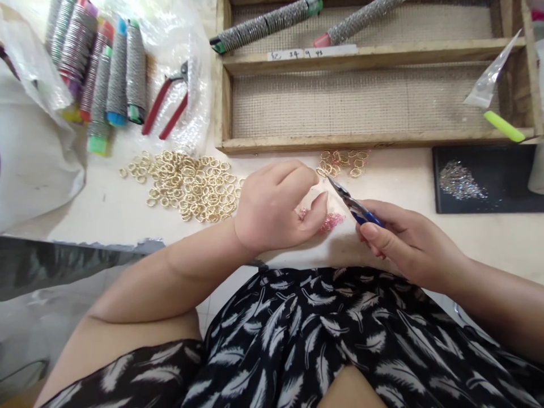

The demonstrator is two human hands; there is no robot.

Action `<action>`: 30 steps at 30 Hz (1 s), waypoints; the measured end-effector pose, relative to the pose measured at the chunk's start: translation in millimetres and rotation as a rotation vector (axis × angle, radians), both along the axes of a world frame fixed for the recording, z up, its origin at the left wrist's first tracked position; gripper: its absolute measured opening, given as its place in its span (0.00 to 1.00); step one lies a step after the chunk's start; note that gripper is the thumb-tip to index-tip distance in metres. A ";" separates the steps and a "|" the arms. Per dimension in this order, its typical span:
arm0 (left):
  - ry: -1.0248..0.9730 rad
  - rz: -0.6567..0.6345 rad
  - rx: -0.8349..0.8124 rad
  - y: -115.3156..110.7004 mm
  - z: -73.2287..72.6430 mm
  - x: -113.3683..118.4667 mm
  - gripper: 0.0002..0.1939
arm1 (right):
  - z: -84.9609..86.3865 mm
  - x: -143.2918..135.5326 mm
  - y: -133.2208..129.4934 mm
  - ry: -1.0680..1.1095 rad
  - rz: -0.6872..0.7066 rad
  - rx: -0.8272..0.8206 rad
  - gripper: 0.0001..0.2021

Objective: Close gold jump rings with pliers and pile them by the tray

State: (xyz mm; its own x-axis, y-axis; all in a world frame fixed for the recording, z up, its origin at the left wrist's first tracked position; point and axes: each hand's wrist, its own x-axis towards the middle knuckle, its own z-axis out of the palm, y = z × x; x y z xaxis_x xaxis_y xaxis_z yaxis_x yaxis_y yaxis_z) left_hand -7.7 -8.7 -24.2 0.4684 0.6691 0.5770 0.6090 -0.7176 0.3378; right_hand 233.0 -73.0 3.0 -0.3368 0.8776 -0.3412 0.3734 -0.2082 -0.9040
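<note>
My right hand (397, 235) is wrapped round pliers with blue handles (355, 207). Their metal jaws point up and left, close to the fingertips of my left hand (280, 207). That hand hovers over the table with its fingers bent and the thumb apart from them; I make out nothing held in it. Beneath its thumb lies a small heap of pink pieces (331, 222), partly covered by the hand. Just beyond the plier tips is a cluster of gold rings with pink bits (340, 162). Left of my left hand spreads a big pile of plain gold rings (191, 184).
A wooden mesh tray (297, 141) stands at the back, holding wire-wound rods (267, 25). Red-handled cutters (165, 105) and more wound rods (117, 79) lie on plastic at left. Silvery bits (459, 180) rest on a black pad (501, 192) at right.
</note>
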 end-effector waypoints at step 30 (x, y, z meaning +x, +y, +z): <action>-0.270 -0.266 -0.537 17.7 6.8 -17.7 0.07 | 1.4 7.8 -1.9 0.043 0.097 -0.053 0.22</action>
